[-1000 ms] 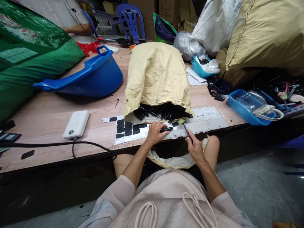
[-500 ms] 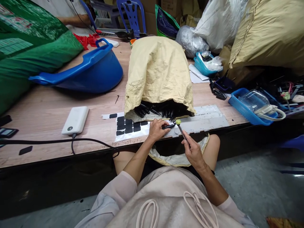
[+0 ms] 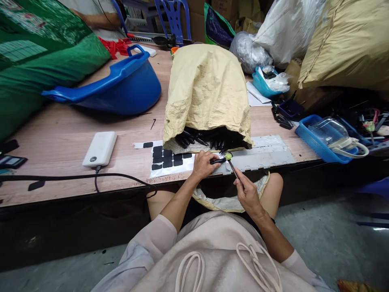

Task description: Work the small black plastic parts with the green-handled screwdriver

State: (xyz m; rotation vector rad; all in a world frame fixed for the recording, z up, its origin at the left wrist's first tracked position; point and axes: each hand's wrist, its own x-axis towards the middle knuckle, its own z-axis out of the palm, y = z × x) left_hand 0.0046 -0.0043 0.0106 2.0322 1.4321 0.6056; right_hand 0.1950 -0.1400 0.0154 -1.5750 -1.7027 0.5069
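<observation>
My left hand is closed on a slim black piece at the table's front edge. My right hand grips the thin handle of a small hammer-like tool, whose yellow-green head lies at the black piece's right end. Behind my hands a large beige sack lies with its mouth toward me, full of black pieces. Left of my left hand is a white sheet with rows of black rounded patches. A grey board lies under the tool and to the right.
A blue basin, a white power bank and a black cable are on the left. Blue baskets and dark clutter stand right. An open sack hangs between my knees. A person's arm shows at the back left.
The whole view has shifted slightly, so the table and its things appear a little further right. Both hands keep their holds, and the tool's head stays by the black piece.
</observation>
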